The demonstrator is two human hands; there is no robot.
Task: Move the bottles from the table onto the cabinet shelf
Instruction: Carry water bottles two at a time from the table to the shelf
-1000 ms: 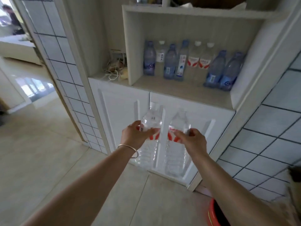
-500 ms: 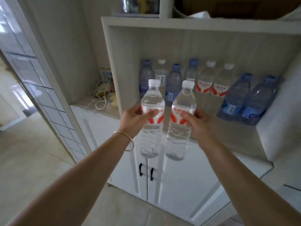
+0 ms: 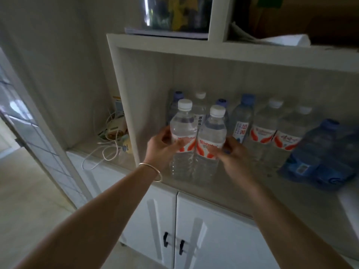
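Observation:
I hold two clear water bottles with white caps and red-and-white labels, upright and side by side. My left hand point(image 3: 161, 146) grips the left bottle point(image 3: 183, 125) at its label. My right hand point(image 3: 233, 154) grips the right bottle point(image 3: 212, 131) the same way. Both bottles are over the front of the cabinet shelf point(image 3: 242, 193), their bases at or just above its surface. Behind them a row of several bottles point(image 3: 262, 133) stands against the back wall. The table is out of view.
Two blue-tinted bottles point(image 3: 318, 152) stand at the shelf's right end. A white side panel point(image 3: 124, 98) bounds the shelf on the left, with tangled cables and small items point(image 3: 112, 140) beyond it. White cabinet doors with black handles point(image 3: 172, 243) are below. An upper shelf point(image 3: 233, 49) sits overhead.
Both hands carried the bottles up and forward, from in front of the cabinet doors into the shelf opening. The view closed in on the cabinet.

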